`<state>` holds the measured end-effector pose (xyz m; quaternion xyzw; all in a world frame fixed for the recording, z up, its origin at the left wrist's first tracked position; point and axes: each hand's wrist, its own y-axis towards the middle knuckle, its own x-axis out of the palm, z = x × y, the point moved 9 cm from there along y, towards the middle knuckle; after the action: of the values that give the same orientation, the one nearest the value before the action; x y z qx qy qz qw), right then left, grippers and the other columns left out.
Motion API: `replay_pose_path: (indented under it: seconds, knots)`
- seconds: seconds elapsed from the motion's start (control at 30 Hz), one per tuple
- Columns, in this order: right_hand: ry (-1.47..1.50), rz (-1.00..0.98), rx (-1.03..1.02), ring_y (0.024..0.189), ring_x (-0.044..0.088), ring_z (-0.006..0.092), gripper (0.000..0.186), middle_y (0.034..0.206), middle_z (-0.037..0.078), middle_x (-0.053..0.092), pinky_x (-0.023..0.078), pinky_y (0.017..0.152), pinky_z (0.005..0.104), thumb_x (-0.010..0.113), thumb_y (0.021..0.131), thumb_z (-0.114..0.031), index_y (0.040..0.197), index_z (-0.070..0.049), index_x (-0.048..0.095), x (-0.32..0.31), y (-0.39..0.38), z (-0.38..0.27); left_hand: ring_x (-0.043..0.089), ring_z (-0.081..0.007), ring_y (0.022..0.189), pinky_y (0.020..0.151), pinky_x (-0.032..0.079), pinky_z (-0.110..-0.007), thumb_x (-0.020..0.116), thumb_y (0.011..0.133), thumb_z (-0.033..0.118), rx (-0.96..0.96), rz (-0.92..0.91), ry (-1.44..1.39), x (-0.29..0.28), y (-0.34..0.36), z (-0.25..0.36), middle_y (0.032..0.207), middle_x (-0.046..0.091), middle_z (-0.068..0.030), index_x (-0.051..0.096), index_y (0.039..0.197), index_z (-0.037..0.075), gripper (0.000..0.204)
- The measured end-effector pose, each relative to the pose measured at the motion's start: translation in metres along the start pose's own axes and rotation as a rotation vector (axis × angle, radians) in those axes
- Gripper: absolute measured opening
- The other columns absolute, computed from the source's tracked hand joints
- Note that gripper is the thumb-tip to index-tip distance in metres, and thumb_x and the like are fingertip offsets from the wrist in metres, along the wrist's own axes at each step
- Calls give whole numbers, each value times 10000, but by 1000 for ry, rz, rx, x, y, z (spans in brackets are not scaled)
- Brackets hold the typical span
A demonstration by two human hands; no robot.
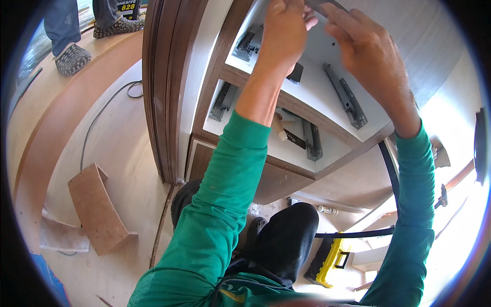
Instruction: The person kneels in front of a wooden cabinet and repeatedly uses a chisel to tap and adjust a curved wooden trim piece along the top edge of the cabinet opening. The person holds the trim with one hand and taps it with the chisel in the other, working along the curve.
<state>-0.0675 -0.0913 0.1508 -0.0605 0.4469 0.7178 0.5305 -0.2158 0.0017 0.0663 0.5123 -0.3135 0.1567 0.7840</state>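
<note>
Both my arms, in green sleeves, reach up to the top of the head view in front of an open cabinet [225,110]. My left hand [284,43] is closed near the upper edge, its fingertips partly cut off; what it pinches cannot be made out. Close beside it, my right hand [368,56] has its fingers bent around a dark flat strip [331,4] that runs out of the picture. Below the hands, metal drawer slides [345,97] are fixed inside the white cabinet compartments. A lower compartment holds a light wooden handle [279,128] and another slide [311,140].
A curved wooden piece [97,210] lies on the floor at left near a cable [97,120]. Another person's feet [74,59] stand on a raised curved platform [66,97]. A yellow-and-black toolbox [327,261] sits low right; a hammer [443,195] lies further right.
</note>
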Motion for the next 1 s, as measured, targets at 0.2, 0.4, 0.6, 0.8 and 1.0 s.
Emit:
replay_pose_path:
  seconds: [0.2, 0.4, 0.6, 0.8, 1.0]
  knots:
    - [8, -21, 60, 893, 739, 419, 326, 1027, 184, 720, 594, 773, 512, 700, 1019, -164, 1335, -86, 710, -2, 2, -7, 647, -228, 1103, 1107, 574, -417, 500, 1173, 450, 18, 4, -21, -1, -1, 3, 1135, 577, -123, 536, 1288, -44, 508]
    - [13, -1, 51, 883, 741, 411, 312, 1011, 173, 718, 593, 766, 507, 700, 1018, -159, 1320, -87, 729, -1, 4, -10, 647, -245, 1139, 1112, 574, -433, 455, 1191, 409, -2, -20, 33, 1, -2, 10, 1165, 587, -140, 518, 1330, -59, 492]
    - [22, 22, 16, 861, 742, 417, 310, 1001, 176, 727, 596, 753, 507, 712, 1009, -149, 1305, -64, 742, 0, 5, -8, 650, -278, 1187, 1130, 570, -431, 450, 1191, 410, 3, 15, 34, -6, 0, 9, 1193, 591, -173, 510, 1343, -83, 519]
    - [120, 57, 14, 864, 742, 433, 304, 1011, 187, 727, 601, 759, 517, 709, 1019, -157, 1305, -58, 741, -2, 8, -16, 655, -282, 1199, 1156, 556, -427, 442, 1192, 417, 3, 5, 30, -6, -1, 16, 1216, 596, -190, 488, 1390, -105, 560]
    - [51, 69, 6, 879, 745, 438, 312, 1036, 201, 732, 604, 766, 520, 704, 1031, -164, 1323, -54, 724, -1, 3, -21, 656, -277, 1205, 1173, 545, -426, 438, 1193, 415, 36, 35, 58, -2, -15, 26, 1215, 598, -182, 455, 1430, -136, 600]
